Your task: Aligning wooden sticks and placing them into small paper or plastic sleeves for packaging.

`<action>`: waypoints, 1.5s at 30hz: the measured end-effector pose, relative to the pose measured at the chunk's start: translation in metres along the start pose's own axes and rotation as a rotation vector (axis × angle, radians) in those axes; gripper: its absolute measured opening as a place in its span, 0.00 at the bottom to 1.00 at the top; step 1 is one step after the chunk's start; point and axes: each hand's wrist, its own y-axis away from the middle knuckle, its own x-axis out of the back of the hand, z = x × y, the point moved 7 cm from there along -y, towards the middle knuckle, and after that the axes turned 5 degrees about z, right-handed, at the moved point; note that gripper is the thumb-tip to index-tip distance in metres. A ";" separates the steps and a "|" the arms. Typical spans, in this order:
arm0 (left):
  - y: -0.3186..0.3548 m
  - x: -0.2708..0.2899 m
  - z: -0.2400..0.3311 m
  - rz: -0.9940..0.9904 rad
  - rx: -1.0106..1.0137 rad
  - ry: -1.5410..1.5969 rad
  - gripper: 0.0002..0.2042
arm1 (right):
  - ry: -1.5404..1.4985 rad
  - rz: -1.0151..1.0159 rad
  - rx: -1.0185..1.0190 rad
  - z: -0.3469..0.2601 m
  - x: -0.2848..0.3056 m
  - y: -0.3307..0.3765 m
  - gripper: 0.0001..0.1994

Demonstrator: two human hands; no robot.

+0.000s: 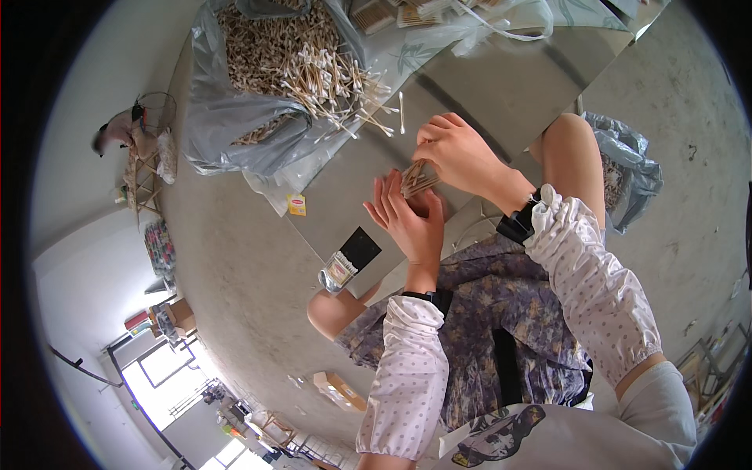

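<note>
A small bundle of cotton swabs point(420, 180) lies between my two hands above the grey tabletop point(329, 184). My left hand point(411, 223) cups the bundle from below, its fingers along one side and its thumb on the other. Bent over the bundle's upper end, my right hand point(464, 157) has its fingers curled, with the fingertips pressed at the swabs. The swab tips are partly hidden by my fingers. Beyond my hands, a large heap of loose cotton swabs point(325, 74) spills from a grey plastic bag point(215, 129) onto the table.
A clear packet with a black top point(345, 262) lies at the table's near left edge. A yellow card point(297, 204) is beside the bag. Packs of swabs point(419, 14) and clear plastic are at the far edge. Another grey bag point(638, 168) stands on the floor at right.
</note>
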 end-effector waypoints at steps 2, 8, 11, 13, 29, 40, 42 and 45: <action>0.000 -0.002 -0.002 0.005 0.023 0.045 0.23 | 0.020 0.007 -0.010 0.004 0.001 0.000 0.08; 0.001 0.002 -0.007 0.051 0.053 0.193 0.15 | 0.012 0.025 -0.023 0.008 0.004 0.000 0.07; 0.001 0.003 -0.005 0.061 0.054 0.241 0.11 | -0.005 0.041 -0.018 0.010 0.003 0.001 0.08; 0.000 0.004 -0.004 0.064 0.057 0.267 0.09 | -0.014 0.060 -0.007 0.011 0.005 0.000 0.09; -0.006 0.019 -0.007 0.013 -0.049 0.174 0.03 | 0.058 0.100 -0.079 0.033 0.024 -0.003 0.07; 0.010 0.037 -0.019 -0.071 -0.197 0.041 0.06 | 0.033 0.023 -0.035 0.012 -0.010 -0.010 0.08; 0.011 0.037 -0.019 -0.048 -0.142 0.053 0.09 | -0.034 -0.006 0.050 -0.007 -0.018 -0.006 0.08; 0.013 0.036 -0.020 -0.032 -0.050 0.059 0.17 | -0.162 -0.165 0.128 -0.026 -0.030 0.004 0.12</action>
